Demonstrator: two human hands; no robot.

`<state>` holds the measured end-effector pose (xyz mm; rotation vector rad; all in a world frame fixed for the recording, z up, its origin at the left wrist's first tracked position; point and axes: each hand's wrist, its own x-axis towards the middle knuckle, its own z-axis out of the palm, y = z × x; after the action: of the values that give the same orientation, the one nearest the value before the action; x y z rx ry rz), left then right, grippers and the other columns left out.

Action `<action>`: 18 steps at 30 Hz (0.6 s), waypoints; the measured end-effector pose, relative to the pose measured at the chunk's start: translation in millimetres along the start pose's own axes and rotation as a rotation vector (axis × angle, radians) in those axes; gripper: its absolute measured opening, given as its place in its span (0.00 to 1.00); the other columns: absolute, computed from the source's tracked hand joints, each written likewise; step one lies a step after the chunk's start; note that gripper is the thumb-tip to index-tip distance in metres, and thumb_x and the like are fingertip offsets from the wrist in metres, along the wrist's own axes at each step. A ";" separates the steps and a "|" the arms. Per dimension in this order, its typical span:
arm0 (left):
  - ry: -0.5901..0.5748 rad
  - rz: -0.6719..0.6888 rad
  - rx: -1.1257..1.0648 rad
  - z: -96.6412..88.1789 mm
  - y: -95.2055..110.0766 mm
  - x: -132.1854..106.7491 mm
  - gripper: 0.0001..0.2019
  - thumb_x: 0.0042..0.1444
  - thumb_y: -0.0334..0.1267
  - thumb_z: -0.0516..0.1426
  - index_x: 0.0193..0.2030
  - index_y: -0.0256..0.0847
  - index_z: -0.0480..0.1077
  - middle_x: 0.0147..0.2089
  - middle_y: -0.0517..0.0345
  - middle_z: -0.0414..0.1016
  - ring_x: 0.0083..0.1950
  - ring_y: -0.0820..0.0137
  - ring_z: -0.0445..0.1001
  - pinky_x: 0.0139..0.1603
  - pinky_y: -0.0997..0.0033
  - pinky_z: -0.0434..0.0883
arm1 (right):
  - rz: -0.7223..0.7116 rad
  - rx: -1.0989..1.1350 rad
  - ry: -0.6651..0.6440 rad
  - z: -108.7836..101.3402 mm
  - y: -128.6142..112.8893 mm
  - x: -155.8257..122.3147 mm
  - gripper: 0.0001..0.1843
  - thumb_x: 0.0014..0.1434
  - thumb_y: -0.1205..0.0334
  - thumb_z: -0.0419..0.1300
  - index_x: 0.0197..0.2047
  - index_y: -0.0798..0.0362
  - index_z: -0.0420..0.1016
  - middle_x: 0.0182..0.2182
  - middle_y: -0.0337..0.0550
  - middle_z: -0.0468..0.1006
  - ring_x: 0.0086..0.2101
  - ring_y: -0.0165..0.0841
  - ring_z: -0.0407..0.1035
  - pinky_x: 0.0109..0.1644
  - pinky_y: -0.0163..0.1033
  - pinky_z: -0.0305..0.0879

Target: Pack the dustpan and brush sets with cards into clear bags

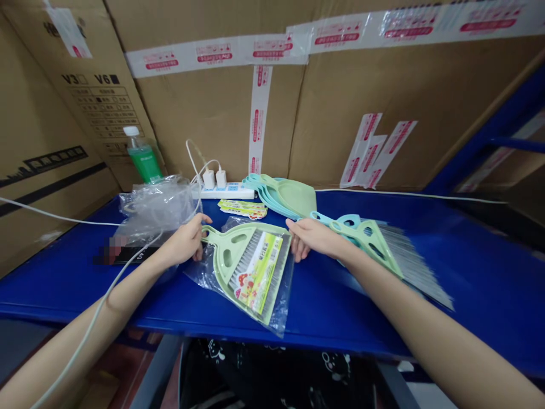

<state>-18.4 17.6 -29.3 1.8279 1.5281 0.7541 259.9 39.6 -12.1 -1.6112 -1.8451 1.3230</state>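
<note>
Blue tabletop [468,267], cardboard boxes behind. Bagged dustpan set [251,267] at centre frame. Left hand [185,241] pinching bag edge by handle; right hand [310,237] flat, grip released, on bag's right edge. Bagging step; sealing seems next. Loose brushes [383,244] right.

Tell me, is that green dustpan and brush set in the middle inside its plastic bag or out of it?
Inside. The dustpan set lies flat within a clear bag whose film shows past its edges; the left hand and right hand touch the bag's top corners.

Green bottle [140,152], power strip [225,190], stacked dustpans [285,196], loose brushes [383,250], cardboard boxes [383,113] behind the blue shelf [489,272].
</note>
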 end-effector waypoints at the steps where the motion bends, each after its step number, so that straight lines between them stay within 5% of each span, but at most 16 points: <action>1: -0.007 -0.001 -0.001 0.3 0.4 -0.2 0.10 0.58 0.34 0.42 0.46 0.41 0.56 0.10 0.75 0.60 0.09 0.74 0.61 0.15 0.78 0.61 | -0.010 -0.062 0.019 -0.2 -0.9 -0.5 0.32 0.67 0.61 0.45 0.11 0.55 0.63 0.09 0.41 0.69 0.12 0.25 0.65 0.20 0.30 0.62; 8: -0.017 -0.038 0.067 0.4 5.8 -1.4 0.11 0.56 0.29 0.41 0.44 0.41 0.56 0.09 0.75 0.59 0.09 0.75 0.61 0.16 0.80 0.60 | -0.060 -0.220 0.054 -1.8 -1.7 -3.3 0.30 0.65 0.66 0.46 0.11 0.54 0.62 0.09 0.39 0.69 0.11 0.25 0.63 0.20 0.30 0.62; 14: -0.006 -0.032 0.165 -1.1 5.7 -1.8 0.12 0.57 0.28 0.39 0.45 0.39 0.56 0.08 0.76 0.57 0.10 0.74 0.60 0.19 0.77 0.61 | -0.028 0.003 0.050 -2.8 0.4 -0.6 0.25 0.64 0.69 0.43 0.16 0.54 0.63 0.14 0.40 0.72 0.16 0.27 0.69 0.23 0.32 0.65; 18: 0.029 -0.012 0.271 -2.1 9.4 -2.9 0.14 0.55 0.28 0.41 0.47 0.38 0.58 0.09 0.75 0.56 0.11 0.72 0.61 0.22 0.74 0.62 | -0.030 0.080 -0.002 -3.5 1.1 -0.8 0.14 0.55 0.78 0.48 0.22 0.55 0.66 0.18 0.37 0.73 0.19 0.26 0.70 0.24 0.31 0.67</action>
<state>-14.5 13.8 -20.8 2.0062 1.7282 0.5928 263.5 40.2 -11.0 -1.5364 -1.7869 1.3681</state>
